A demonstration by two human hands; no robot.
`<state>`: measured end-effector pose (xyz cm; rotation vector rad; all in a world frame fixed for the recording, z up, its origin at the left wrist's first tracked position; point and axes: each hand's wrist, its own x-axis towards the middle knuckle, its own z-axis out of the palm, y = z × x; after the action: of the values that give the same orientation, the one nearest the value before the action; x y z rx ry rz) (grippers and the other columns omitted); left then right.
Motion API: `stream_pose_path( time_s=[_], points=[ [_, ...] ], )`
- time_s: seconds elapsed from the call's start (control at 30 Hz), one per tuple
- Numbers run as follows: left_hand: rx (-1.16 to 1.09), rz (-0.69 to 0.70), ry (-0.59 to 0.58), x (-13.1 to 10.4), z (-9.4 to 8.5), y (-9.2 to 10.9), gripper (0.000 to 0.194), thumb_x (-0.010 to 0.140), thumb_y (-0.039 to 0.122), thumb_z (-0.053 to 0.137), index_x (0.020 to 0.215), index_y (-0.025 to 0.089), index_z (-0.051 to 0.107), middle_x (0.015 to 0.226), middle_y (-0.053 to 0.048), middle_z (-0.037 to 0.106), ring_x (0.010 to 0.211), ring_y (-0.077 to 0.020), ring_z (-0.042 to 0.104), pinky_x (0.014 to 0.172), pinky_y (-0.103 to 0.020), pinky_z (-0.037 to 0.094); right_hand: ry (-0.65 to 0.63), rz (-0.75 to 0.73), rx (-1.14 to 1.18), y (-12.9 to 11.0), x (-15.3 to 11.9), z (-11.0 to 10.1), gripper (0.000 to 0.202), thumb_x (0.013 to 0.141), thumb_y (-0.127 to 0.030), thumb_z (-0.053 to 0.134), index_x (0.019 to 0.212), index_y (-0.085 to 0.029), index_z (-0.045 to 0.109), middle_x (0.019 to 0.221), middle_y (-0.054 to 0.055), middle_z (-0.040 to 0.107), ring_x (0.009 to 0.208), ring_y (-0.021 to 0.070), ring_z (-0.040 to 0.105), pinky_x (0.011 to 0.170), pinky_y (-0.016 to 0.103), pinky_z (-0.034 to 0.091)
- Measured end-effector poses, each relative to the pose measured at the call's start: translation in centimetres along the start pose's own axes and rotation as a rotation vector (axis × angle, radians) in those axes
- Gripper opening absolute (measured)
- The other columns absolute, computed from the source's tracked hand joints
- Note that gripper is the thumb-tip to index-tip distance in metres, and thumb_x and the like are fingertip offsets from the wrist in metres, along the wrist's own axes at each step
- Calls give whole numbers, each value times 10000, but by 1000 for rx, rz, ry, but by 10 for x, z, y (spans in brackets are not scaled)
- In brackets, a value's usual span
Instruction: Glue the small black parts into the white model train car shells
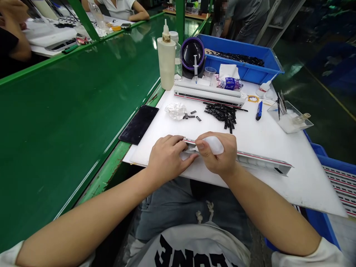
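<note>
My left hand (168, 157) grips the left end of a long white strip with a red line (261, 160), thumb below and fingers above. In my right hand (222, 154), closed, is a small white squeeze bottle (214, 145), its nozzle pointing left at the strip's end beside my left fingers. The strip runs right, beneath my right hand, along the near part of the white board (278, 137). Beyond my hands lie a pile of small black pieces (224, 114), a few loose ones (191, 116) and a crumpled white wrapper (175, 111).
A black tablet-like slab (139, 124) lies left of the board. Farther back are stacked white strips (208, 94), a cream bottle (167, 61) and a blue bin (244, 70). A blue cutter (259, 111) and clear tray (292, 118) sit right. People work beyond the green conveyor (69, 129).
</note>
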<state>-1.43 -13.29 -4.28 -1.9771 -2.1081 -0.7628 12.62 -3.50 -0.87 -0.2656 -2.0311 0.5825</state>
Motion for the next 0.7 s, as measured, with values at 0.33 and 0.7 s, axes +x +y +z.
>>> stream_pose_path(
  time_s=[0.33,0.7],
  points=[
    [-21,6,17,-1,4,-2,230,839,414,607,879,209,703,1049,-79,706,968,-266,633,873,-417,509,-20,16,16,0,0,1,250,921,-300,531,718,-193,629,655,47,691,576,166,637,545,283,471],
    [-27,7,13,0,3,-2,277,842,455,610,896,201,706,1042,-87,706,965,-264,629,868,-412,506,-20,27,21,2,-1,1,262,930,-320,535,722,-195,633,661,44,692,586,164,639,557,286,476]
  ],
)
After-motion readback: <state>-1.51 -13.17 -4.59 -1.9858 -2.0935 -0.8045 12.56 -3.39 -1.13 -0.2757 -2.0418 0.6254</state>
